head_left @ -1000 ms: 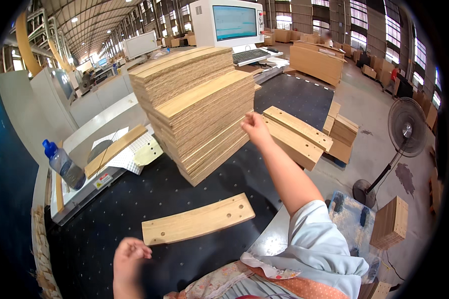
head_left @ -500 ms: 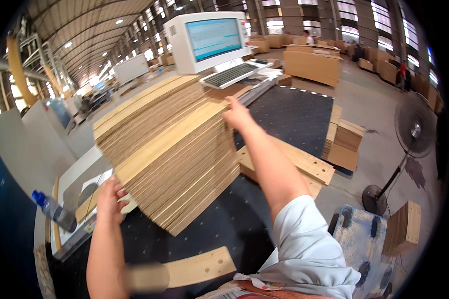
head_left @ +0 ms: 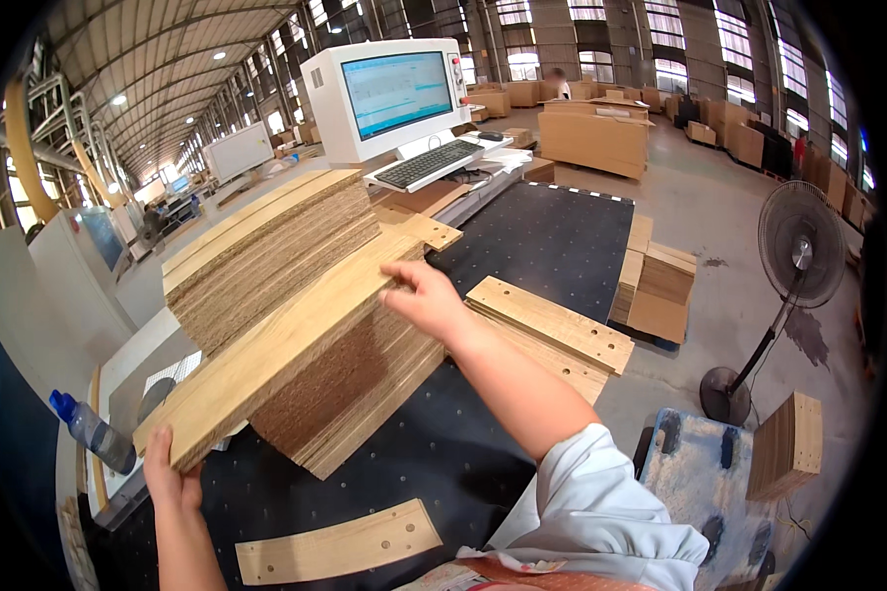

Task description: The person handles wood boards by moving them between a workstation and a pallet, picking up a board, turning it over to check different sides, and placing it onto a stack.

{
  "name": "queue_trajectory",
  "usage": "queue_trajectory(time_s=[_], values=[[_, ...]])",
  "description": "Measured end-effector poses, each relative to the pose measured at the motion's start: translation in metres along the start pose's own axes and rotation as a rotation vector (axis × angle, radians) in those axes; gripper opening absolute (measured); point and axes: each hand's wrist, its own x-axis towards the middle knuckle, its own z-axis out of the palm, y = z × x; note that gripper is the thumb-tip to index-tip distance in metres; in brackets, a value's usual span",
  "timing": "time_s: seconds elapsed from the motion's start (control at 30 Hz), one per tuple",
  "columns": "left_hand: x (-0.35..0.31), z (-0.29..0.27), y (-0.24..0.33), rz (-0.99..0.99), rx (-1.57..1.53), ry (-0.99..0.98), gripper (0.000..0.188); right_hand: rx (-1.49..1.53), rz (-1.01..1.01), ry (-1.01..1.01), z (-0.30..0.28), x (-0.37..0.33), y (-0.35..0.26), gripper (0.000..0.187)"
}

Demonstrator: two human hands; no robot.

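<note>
A long, light wood-grain board (head_left: 276,340), perhaps a few together, lies slanted over the front stack of boards (head_left: 355,414), its left end jutting past the stack. My left hand (head_left: 172,483) grips that end, thumb on top and fingers below. On the board's near edge, towards its right end, my right hand (head_left: 424,300) is closed with bent fingers. Behind it stands a second stack of boards (head_left: 276,251). One loose drilled board (head_left: 340,542) lies on the black table (head_left: 414,443) close to me.
Drilled boards (head_left: 552,320) lie to the right. A monitor (head_left: 394,94) and keyboard (head_left: 431,164) stand at the back. A water bottle (head_left: 94,433) is at left. On the right are a standing fan (head_left: 801,254), a blue-edged platform (head_left: 695,492) and more stacked boards (head_left: 786,448).
The board's left end has come out leftward and towards me, off the line of the stack. My right hand has moved down and nearer. The view has shifted slightly.
</note>
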Motion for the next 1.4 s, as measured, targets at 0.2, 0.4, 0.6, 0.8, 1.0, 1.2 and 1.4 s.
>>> queue_trajectory(time_s=[0.2,0.4,0.6,0.8,1.0,1.2,1.4], values=[[-0.109,-0.086,-0.008,0.373,0.006,-0.026,0.059,0.667,0.134,-0.018,0.049,-0.096,-0.035,0.036],[-0.21,-0.167,-0.037,0.137,0.133,0.222,0.062,1.061,0.733,-0.172,0.094,-0.196,-0.043,0.05],[-0.257,-0.295,-0.04,0.103,0.678,0.029,0.059,1.11,0.925,-0.522,0.166,-0.269,-0.06,0.036],[-0.243,-0.322,0.022,0.3,1.422,-0.114,0.073,1.021,0.957,-0.448,0.218,-0.319,-0.101,0.032],[-0.202,-0.248,0.008,0.277,1.751,-0.837,0.096,1.014,0.92,-0.346,0.215,-0.331,-0.123,0.031],[-0.177,-0.234,0.019,0.331,1.375,-0.742,0.098,1.003,0.739,-0.401,0.201,-0.265,-0.169,0.045],[-0.147,-0.213,0.005,0.043,0.245,-0.544,0.088,0.817,0.403,-0.643,0.263,-0.267,-0.184,0.087]])
